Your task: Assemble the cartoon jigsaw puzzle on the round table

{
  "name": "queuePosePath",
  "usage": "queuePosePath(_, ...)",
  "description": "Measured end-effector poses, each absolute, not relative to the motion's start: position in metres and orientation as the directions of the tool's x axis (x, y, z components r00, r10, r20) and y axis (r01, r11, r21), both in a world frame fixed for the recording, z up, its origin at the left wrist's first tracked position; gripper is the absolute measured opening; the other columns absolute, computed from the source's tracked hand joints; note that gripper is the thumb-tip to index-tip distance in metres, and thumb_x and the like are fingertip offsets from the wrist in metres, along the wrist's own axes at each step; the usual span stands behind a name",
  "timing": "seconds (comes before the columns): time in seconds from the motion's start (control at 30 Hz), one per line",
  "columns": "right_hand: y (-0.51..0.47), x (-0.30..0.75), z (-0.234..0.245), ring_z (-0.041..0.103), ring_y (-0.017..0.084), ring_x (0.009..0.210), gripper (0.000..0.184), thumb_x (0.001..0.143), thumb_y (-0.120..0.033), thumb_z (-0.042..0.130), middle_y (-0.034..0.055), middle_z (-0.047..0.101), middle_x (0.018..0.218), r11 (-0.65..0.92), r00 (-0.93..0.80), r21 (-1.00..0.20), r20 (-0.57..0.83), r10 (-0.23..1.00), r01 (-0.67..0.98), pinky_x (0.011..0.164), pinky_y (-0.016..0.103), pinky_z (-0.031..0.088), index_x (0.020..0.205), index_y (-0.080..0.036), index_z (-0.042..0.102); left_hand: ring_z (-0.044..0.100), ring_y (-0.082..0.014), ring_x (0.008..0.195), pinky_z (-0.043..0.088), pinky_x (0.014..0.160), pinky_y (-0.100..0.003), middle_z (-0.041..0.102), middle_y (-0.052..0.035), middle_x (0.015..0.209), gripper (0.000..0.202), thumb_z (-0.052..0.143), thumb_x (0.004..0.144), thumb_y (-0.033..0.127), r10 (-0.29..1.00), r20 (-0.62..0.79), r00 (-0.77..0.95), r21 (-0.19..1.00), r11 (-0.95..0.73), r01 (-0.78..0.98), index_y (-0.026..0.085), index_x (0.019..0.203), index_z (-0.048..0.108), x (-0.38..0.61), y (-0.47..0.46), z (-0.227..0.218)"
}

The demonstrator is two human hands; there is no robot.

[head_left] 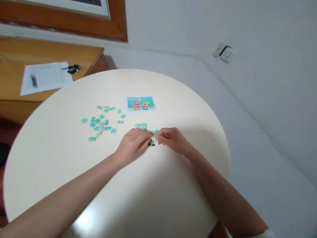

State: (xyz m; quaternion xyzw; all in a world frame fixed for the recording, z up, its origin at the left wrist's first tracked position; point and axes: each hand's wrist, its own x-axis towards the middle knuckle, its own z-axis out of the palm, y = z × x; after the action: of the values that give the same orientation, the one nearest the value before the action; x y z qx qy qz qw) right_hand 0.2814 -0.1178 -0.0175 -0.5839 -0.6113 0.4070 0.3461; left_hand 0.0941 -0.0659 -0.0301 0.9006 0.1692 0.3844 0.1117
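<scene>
On the round cream table (74, 172) my left hand (132, 143) and my right hand (170, 138) meet over a small joined patch of jigsaw pieces (143, 127). Both hands have their fingers curled and pinched on pieces at the patch's near edge, which they partly hide. Several loose teal pieces (101, 124) lie scattered to the left of my left hand. A small cartoon reference picture (140, 103) lies flat just beyond the patch.
A wooden side table (15, 53) at the far left carries a printed sheet (44, 77) and a bunch of keys (73, 68). A framed picture (74, 19) hangs above it. A wall socket (225, 52) sits on the right wall.
</scene>
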Motion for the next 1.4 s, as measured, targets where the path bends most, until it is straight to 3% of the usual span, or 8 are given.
queuePosePath(0.13, -0.115, 0.291, -0.019, 0.048, 0.009, 0.047, 0.029, 0.074, -0.042, 0.06, 0.0001, 0.059, 0.055, -0.105, -0.053, -0.898, -0.141, 0.989, 0.427, 0.048, 0.022, 0.037, 0.062, -0.016, 0.057, 0.06, -0.0158, 0.07, 0.047, 0.066, -0.028, 0.067, -0.0051, 0.074, 0.016, 0.046, 0.088, 0.013, 0.409, 0.622, 0.668, 0.328, -0.91, 0.253, 0.016, 0.086, 0.062, 0.092, -0.064, -0.03)
queuePosePath(0.23, -0.115, 0.294, -0.015, 0.048, 0.008, 0.046, 0.03, 0.072, -0.044, 0.061, 0.0, 0.06, 0.055, -0.147, -0.048, -0.88, -0.188, 0.981, 0.452, 0.047, 0.021, 0.036, 0.061, -0.016, 0.058, 0.062, -0.0183, 0.075, 0.05, 0.069, -0.031, 0.068, -0.0081, 0.081, 0.019, 0.045, 0.084, 0.008, 0.381, 0.593, 0.71, 0.28, -0.924, 0.261, 0.013, 0.088, 0.063, 0.093, -0.067, -0.031)
queuePosePath(0.37, -0.117, 0.295, -0.008, 0.046, 0.008, 0.044, 0.032, 0.074, -0.044, 0.06, -0.0014, 0.057, 0.049, -0.165, -0.066, -0.84, -0.231, 0.971, 0.517, 0.045, 0.021, 0.033, 0.059, -0.016, 0.058, 0.065, -0.0247, 0.085, 0.054, 0.074, -0.037, 0.069, -0.016, 0.094, 0.019, 0.049, 0.081, 0.007, 0.382, 0.423, 0.822, 0.158, -0.924, 0.348, 0.008, 0.088, 0.066, 0.098, -0.082, -0.032)
queuePosePath(0.47, -0.118, 0.294, -0.004, 0.043, 0.007, 0.042, 0.033, 0.075, -0.043, 0.059, -0.0029, 0.053, 0.045, -0.173, -0.085, -0.82, -0.259, 0.962, 0.545, 0.044, 0.021, 0.031, 0.057, -0.016, 0.058, 0.064, -0.0274, 0.101, 0.051, 0.09, -0.043, 0.067, -0.0207, 0.107, 0.032, 0.044, 0.081, 0.004, 0.406, 0.301, 0.863, 0.02, -0.908, 0.419, 0.002, 0.105, 0.065, 0.102, -0.097, -0.029)
queuePosePath(0.63, -0.12, 0.291, -0.001, 0.037, 0.006, 0.041, 0.031, 0.076, -0.038, 0.056, -0.0047, 0.047, 0.043, -0.175, -0.107, -0.807, -0.282, 0.954, 0.565, 0.043, 0.021, 0.026, 0.055, -0.015, 0.058, 0.057, -0.0289, 0.117, 0.048, 0.098, -0.04, 0.059, -0.0222, 0.125, 0.044, 0.037, 0.082, 0.003, 0.42, 0.131, 0.898, -0.144, -0.888, 0.437, 0.0, 0.119, 0.06, 0.102, -0.112, -0.025)
queuePosePath(0.87, -0.12, 0.29, -0.003, 0.035, 0.006, 0.043, 0.03, 0.079, -0.031, 0.053, -0.0044, 0.046, 0.043, -0.115, -0.121, -0.766, -0.244, 0.962, 0.633, 0.045, 0.022, 0.024, 0.054, -0.014, 0.059, 0.047, -0.0318, 0.126, 0.047, 0.1, -0.043, 0.047, -0.0226, 0.137, 0.05, 0.035, 0.082, 0.006, 0.484, 0.023, 0.875, -0.16, -0.862, 0.481, 0.002, 0.129, 0.055, 0.102, -0.124, -0.027)
queuePosePath(1.4, -0.122, 0.284, -0.002, 0.041, 0.008, 0.045, 0.03, 0.079, -0.025, 0.051, -0.0026, 0.051, 0.045, -0.083, -0.09, -0.672, -0.218, 0.972, 0.735, 0.047, 0.022, 0.027, 0.05, -0.016, 0.054, 0.044, -0.0333, 0.129, 0.045, 0.102, -0.043, 0.043, -0.027, 0.139, 0.053, 0.032, 0.084, 0.009, 0.491, 0.022, 0.871, -0.144, -0.86, 0.489, -0.003, 0.132, 0.048, 0.104, -0.128, -0.031)
